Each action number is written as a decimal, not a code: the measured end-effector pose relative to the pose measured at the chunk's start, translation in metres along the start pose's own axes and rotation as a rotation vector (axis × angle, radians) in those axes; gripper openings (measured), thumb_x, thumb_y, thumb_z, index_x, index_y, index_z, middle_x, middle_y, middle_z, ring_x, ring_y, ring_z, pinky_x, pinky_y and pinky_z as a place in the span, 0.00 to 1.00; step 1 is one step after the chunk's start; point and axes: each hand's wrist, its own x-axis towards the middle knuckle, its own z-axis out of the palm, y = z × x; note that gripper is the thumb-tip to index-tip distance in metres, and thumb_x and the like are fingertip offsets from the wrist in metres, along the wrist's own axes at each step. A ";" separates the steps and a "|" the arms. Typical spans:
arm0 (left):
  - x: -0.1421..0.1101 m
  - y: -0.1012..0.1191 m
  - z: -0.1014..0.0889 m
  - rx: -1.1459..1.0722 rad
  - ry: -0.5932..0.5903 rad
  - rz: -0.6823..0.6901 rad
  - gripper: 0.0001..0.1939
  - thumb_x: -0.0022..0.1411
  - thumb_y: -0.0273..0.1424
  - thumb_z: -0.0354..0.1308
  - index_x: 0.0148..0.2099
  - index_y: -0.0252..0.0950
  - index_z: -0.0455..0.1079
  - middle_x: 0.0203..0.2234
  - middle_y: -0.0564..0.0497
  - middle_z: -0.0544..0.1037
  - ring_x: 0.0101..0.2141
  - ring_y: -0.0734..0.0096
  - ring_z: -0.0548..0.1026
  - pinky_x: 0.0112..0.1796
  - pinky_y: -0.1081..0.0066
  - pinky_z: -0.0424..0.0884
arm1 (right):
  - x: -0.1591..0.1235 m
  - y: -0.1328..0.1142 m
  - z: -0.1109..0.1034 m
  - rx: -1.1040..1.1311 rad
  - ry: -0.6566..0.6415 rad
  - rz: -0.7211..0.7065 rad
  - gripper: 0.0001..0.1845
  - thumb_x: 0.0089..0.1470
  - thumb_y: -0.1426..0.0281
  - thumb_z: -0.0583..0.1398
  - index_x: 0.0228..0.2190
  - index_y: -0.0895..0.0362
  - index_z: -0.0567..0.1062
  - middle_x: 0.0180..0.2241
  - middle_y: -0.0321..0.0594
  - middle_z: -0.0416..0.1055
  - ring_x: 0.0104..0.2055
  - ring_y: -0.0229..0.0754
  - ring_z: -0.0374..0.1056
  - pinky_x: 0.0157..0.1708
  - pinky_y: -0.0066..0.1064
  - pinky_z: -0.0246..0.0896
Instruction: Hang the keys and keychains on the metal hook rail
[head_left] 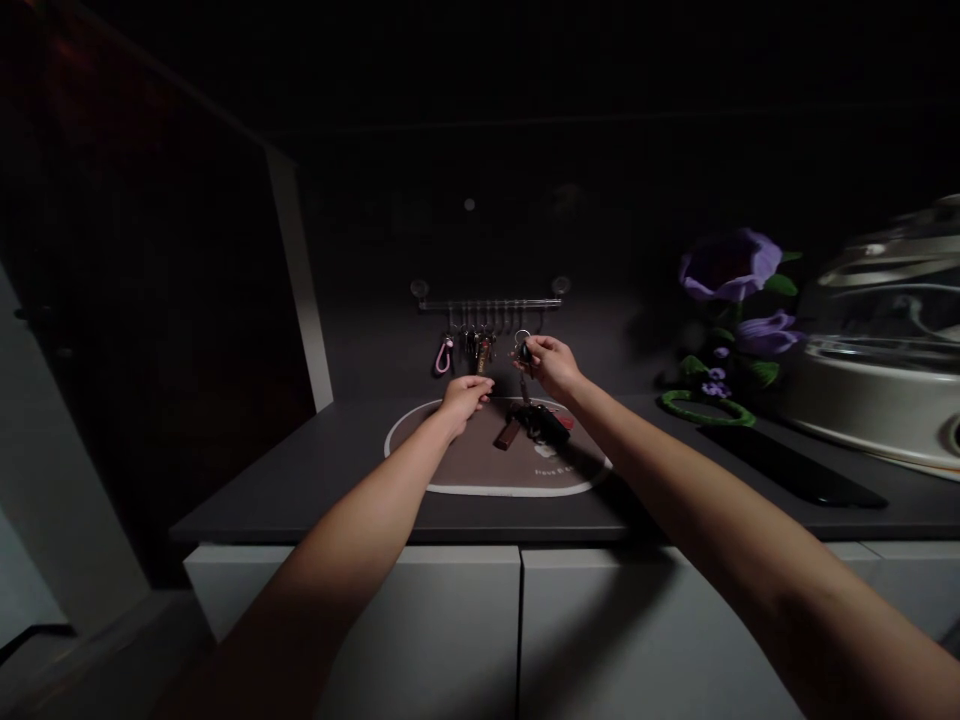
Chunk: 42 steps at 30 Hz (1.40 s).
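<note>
Two hands: right hand (551,365) pinches a key ring (522,338); curled left hand (465,400) sits below hanging keys (481,350).

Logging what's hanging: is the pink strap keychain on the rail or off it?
On: the pink strap keychain hangs from the leftmost hook of the metal rail.

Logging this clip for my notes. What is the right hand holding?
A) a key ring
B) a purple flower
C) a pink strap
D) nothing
A: the fingers of the right hand pinch a key ring just below the rail.
</note>
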 end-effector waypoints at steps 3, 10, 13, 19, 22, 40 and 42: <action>-0.001 0.000 0.001 0.017 0.018 -0.007 0.03 0.47 0.27 0.61 0.27 0.33 0.71 0.22 0.51 0.73 0.20 0.83 0.65 0.21 0.80 0.57 | 0.014 -0.003 0.009 -0.019 0.027 0.020 0.06 0.49 0.75 0.59 0.24 0.59 0.65 0.18 0.33 0.63 0.19 0.31 0.64 0.22 0.24 0.64; -0.003 0.006 0.000 0.048 0.106 -0.042 0.01 0.50 0.24 0.59 0.27 0.31 0.70 0.22 0.51 0.72 0.18 0.84 0.64 0.20 0.80 0.56 | 0.041 0.004 0.031 0.062 0.088 0.073 0.07 0.50 0.82 0.53 0.24 0.60 0.64 0.17 0.33 0.64 0.18 0.30 0.63 0.19 0.23 0.65; -0.003 0.008 0.000 0.038 0.131 -0.049 0.01 0.50 0.24 0.59 0.27 0.31 0.70 0.21 0.52 0.72 0.18 0.84 0.64 0.20 0.80 0.56 | 0.048 0.008 0.039 0.072 0.090 0.085 0.08 0.50 0.83 0.51 0.24 0.61 0.64 0.16 0.33 0.64 0.18 0.31 0.64 0.20 0.22 0.66; 0.000 0.009 -0.002 0.026 0.167 -0.062 0.03 0.52 0.22 0.56 0.27 0.31 0.69 0.19 0.54 0.69 0.16 0.84 0.62 0.18 0.80 0.54 | 0.059 0.012 0.048 0.066 0.136 0.092 0.10 0.48 0.84 0.51 0.22 0.61 0.66 0.15 0.34 0.64 0.17 0.30 0.63 0.18 0.21 0.65; 0.001 0.008 -0.002 0.019 0.174 -0.064 0.03 0.52 0.22 0.57 0.26 0.31 0.69 0.19 0.54 0.69 0.16 0.84 0.62 0.18 0.80 0.54 | 0.062 0.013 0.050 0.066 0.164 0.108 0.09 0.49 0.83 0.51 0.22 0.61 0.66 0.15 0.35 0.64 0.16 0.30 0.62 0.15 0.19 0.63; 0.004 0.005 -0.002 -0.009 0.188 -0.037 0.04 0.47 0.23 0.61 0.24 0.31 0.69 0.15 0.55 0.68 0.16 0.84 0.62 0.19 0.80 0.57 | 0.066 0.028 0.035 0.044 0.221 0.119 0.07 0.49 0.80 0.55 0.23 0.59 0.65 0.15 0.30 0.63 0.17 0.29 0.61 0.19 0.23 0.65; 0.005 0.004 -0.003 -0.008 0.188 -0.036 0.04 0.47 0.23 0.61 0.23 0.31 0.69 0.15 0.55 0.68 0.17 0.83 0.62 0.20 0.80 0.58 | 0.067 0.029 0.033 0.016 0.205 0.094 0.07 0.48 0.80 0.56 0.22 0.60 0.66 0.14 0.29 0.62 0.16 0.29 0.59 0.19 0.23 0.64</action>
